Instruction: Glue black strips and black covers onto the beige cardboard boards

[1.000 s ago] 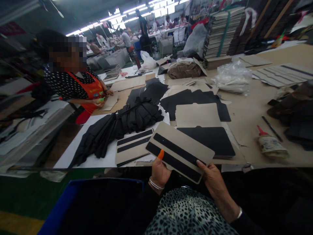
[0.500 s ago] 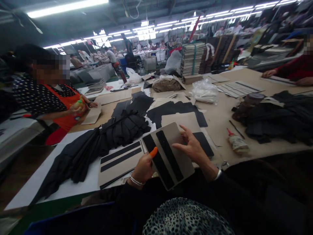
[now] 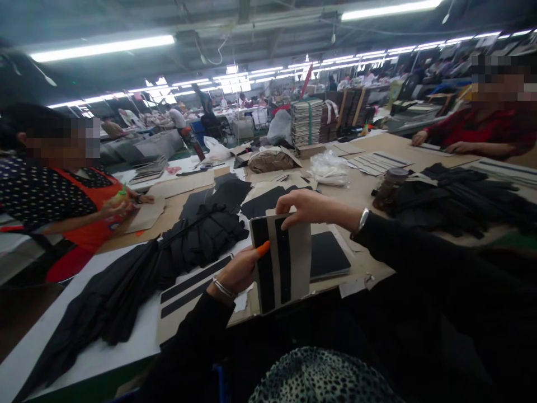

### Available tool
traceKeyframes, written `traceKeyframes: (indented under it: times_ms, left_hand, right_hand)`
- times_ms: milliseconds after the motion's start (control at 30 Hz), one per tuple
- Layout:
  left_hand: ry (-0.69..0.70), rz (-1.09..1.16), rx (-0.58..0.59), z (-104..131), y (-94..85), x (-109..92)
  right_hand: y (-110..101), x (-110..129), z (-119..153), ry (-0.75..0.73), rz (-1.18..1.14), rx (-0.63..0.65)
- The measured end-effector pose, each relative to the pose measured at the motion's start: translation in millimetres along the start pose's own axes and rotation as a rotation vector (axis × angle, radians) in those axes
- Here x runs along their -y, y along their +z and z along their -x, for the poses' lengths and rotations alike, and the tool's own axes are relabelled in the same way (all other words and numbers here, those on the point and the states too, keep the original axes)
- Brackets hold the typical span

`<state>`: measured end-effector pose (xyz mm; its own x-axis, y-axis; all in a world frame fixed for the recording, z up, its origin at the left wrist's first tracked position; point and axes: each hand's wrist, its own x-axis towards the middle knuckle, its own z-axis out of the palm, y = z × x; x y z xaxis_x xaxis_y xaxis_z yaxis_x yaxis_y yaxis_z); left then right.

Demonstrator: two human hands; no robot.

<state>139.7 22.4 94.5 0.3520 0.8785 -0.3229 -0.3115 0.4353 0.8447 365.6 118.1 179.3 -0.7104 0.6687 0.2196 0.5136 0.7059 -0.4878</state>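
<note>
A beige cardboard panel [image 3: 300, 260] with two black strips stands tilted nearly upright at the table's front edge. My left hand [image 3: 240, 270], an orange cover on its thumb, grips the panel by its left side. My right hand [image 3: 305, 209] pinches the panel's top edge from above, thumb on the front; its fingertips behind are hidden. Left of my left hand lies another striped panel [image 3: 176, 313], partly covered by my sleeve. Behind the held panel to the right is a stack topped by a black sheet [image 3: 329, 254].
A long heap of black strips [image 3: 138, 280] covers the left table. Black sheets [image 3: 229, 193] and a clear plastic bag [image 3: 329, 168] lie farther back. A dark jar [image 3: 390, 187] stands beside more black strips [image 3: 453, 201]. One co-worker sits at the left, another at the right.
The panel has turned more upright. My right hand has moved from beside its right edge to its top edge and closed on it. The view has shifted to the right.
</note>
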Motion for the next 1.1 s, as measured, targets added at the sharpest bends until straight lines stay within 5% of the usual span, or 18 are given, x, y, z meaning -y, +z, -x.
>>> traceKeyframes:
  times_ms: [200, 500, 700, 900, 1100]
  left_hand:
    - [-0.043, -0.012, 0.048, 2, 12.0, -8]
    - [-0.058, -0.009, 0.068, 0, 13.1, -4]
    - [-0.037, -0.02, 0.226, -1, -8.8, -6]
    - [0.13, 0.191, 0.312, 12, -45.7, 17]
    - [0.208, 0.388, 0.139, 13, -46.3, 69]
  right_hand:
    - [-2, -1, -7, 0.054, 0.047, 0.131]
    - [-1, -1, -1, 0.083, -0.014, 0.149]
    - [-12, -6, 6, 0.132, -0.183, 0.142]
    - [-16, -35, 48, 0.357, -0.672, -0.196]
    - [57, -70, 104, 0.56, -0.939, -0.689]
